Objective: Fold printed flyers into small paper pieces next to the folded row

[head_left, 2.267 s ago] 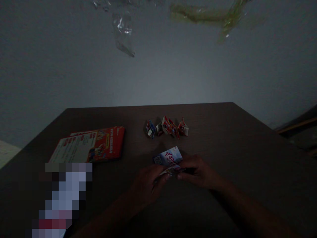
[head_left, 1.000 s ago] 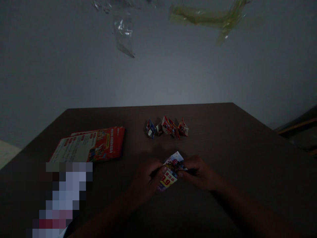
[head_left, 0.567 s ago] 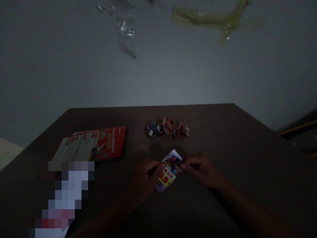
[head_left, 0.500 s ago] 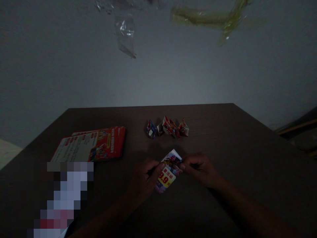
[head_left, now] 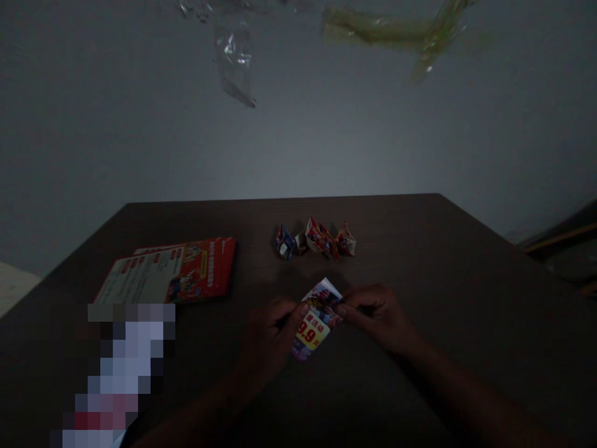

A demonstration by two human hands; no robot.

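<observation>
A small piece of glossy printed paper (head_left: 313,330), with a yellow patch and red "9.9", is held tilted above the table. My left hand (head_left: 275,330) pinches its left edge, thumb on top. At its upper right edge, my right hand (head_left: 380,314) grips it between thumb and fingers. The paper's top end looks folded, showing a pale layer behind. Beyond my hands stand several small folded paper pieces (head_left: 319,239) in a row, red, white and blue.
On the left of the dark wooden table (head_left: 420,249) lies a stack of red printed leaflets (head_left: 219,267). A pixelated patch covers the lower left. The wall (head_left: 326,137) rises behind the table's far edge, with clear plastic (head_left: 236,62) and yellowish tape (head_left: 382,31) on it.
My right thumb has shifted slightly left over the paper's edge. Both hands keep hold of the paper; otherwise the scene is nearly the same.
</observation>
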